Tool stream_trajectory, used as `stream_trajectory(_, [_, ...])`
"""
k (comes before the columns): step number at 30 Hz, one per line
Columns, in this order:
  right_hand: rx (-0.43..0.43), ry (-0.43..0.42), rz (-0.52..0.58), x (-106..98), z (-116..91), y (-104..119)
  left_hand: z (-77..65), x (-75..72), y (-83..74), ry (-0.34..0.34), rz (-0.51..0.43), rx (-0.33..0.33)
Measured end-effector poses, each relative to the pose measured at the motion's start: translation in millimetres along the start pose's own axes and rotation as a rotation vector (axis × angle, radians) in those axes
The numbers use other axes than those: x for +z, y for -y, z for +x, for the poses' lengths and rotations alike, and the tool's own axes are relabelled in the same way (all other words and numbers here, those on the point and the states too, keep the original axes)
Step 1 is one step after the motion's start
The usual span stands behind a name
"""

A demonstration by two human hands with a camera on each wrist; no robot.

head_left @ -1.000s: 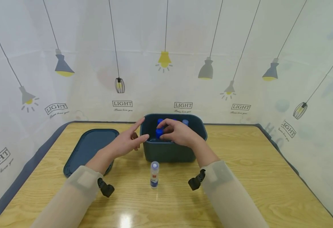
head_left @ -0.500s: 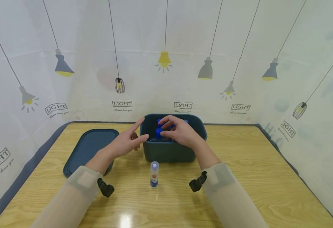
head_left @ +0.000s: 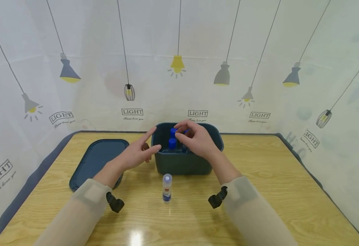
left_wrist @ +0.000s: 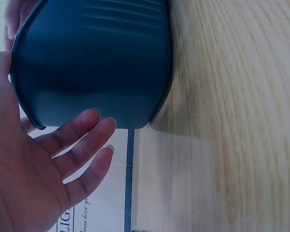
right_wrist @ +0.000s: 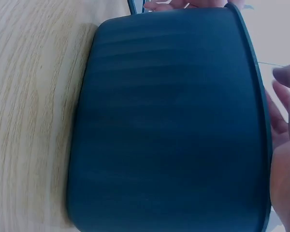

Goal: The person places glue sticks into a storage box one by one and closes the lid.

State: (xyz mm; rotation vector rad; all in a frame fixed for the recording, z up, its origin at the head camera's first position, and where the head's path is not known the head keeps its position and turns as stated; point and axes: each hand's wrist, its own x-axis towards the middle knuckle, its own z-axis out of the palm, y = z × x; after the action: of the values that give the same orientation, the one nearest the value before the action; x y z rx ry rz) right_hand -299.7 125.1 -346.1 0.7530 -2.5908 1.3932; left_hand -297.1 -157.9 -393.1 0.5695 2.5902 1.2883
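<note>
A dark teal plastic bin stands on the table, holding several small containers with blue caps. At its left end, my left hand touches the rim with thumb and index finger extended. The left wrist view has its other fingers loosely spread beside the bin's wall. My right hand hangs over the bin opening, fingers bent, thumb and index tip apart beside the blue caps, holding nothing visible. It hides the bin's right part. A small clear bottle with a red-and-blue label stands upright in front.
A flat dark teal lid lies on the wooden table left of the bin, partly behind the left forearm. A white cloth backdrop printed with lamps encloses the table's back and sides.
My right hand has let go of the front blue-capped container and moved up and right, uncovering the caps. The left hand, lid and clear bottle stay put.
</note>
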Motion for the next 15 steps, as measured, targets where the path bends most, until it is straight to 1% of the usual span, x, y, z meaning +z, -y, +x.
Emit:
stream_trajectory(3, [-0.048, -0.04, -0.007, -2, -5, 4, 0.4, 0.9, 0.9, 0.002, -0.002, 0.0])
stream_trajectory(5, [-0.071, -0.026, -0.002, -3, -10, 9, 0.4, 1.0, 1.6, 0.001, -0.003, -0.002])
stream_trajectory(7, [-0.095, 0.015, 0.009, -4, -17, 14, 0.1, 0.7, 2.3, -0.002, -0.003, -0.004])
stream_trajectory(11, [-0.135, 0.132, 0.035, -4, -35, 22, -0.2, -0.1, 3.2, -0.005, 0.002, -0.005])
stream_trajectory(15, [-0.139, 0.248, 0.063, -1, -52, 26, -0.6, -1.0, 3.2, -0.009, 0.019, -0.006])
